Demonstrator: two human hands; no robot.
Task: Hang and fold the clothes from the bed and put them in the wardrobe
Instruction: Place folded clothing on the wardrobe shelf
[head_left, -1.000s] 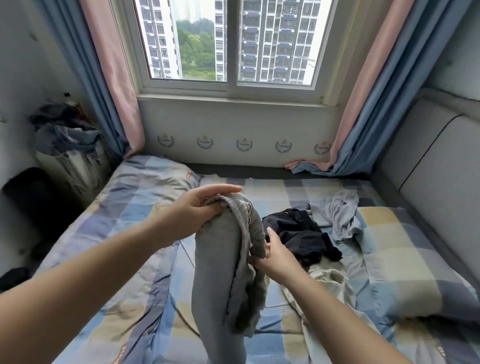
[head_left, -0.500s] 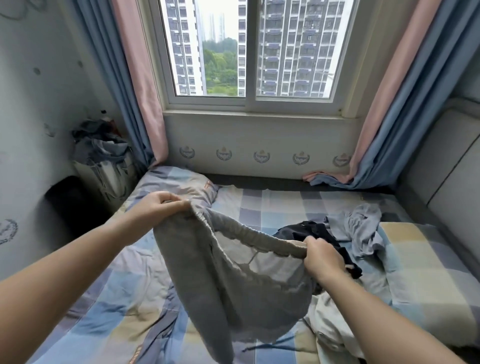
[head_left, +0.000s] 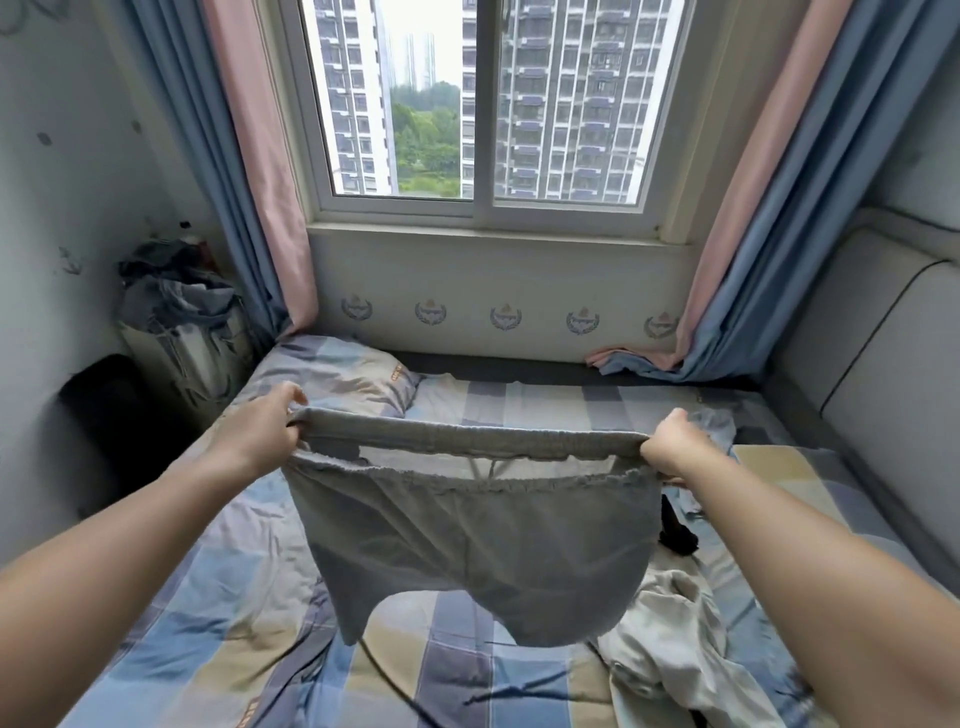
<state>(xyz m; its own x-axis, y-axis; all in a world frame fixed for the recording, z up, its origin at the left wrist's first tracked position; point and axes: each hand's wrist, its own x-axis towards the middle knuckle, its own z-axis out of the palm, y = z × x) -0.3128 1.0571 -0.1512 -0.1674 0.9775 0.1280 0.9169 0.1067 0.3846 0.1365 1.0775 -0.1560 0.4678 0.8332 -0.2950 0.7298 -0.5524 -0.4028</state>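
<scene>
Grey shorts stretched wide over the bed

Above the checked bed (head_left: 218, 597) we held the grey shorts (head_left: 467, 540) (waistband taut), our left hand (head_left: 260, 441) and right hand (head_left: 670, 441) each gripping one end; a cream garment (head_left: 670, 639) lay just right.

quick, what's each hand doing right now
Left hand: closed, gripping one end of the grey fabric shorts' waistband.
Right hand: closed, gripping the other end.
</scene>
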